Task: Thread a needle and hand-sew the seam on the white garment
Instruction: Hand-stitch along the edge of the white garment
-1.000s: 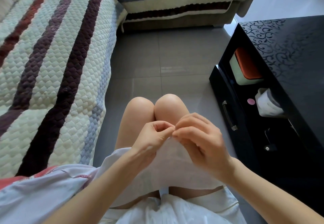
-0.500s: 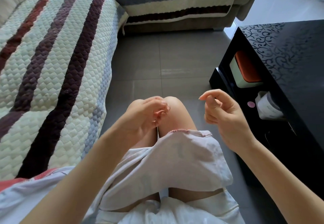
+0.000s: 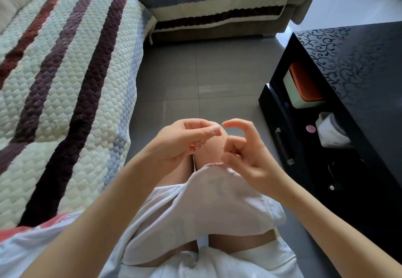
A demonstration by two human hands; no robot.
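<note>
Since half a second ago my right grip (image 3: 245, 158) has been swinging back in from the side, and it is now hovering just beside my left grip (image 3: 185, 145) above my knee. My left grip is pinching the red thread (image 3: 208, 153) between thumb and fingertips. The thread is running down to the pink-stitched seam (image 3: 214, 164) at the edge of the white garment (image 3: 206, 201), which is lying draped over my lap. My right grip is curling its lower fingers close to the thread while the forefinger is hooking upward; I cannot tell whether it is grasping anything. The needle is proving too fine for me to pick out. A striped quilted sofa cover (image 3: 65, 82) is lying to my left, and a black tabletop (image 3: 359, 71) is standing to my right.
</note>
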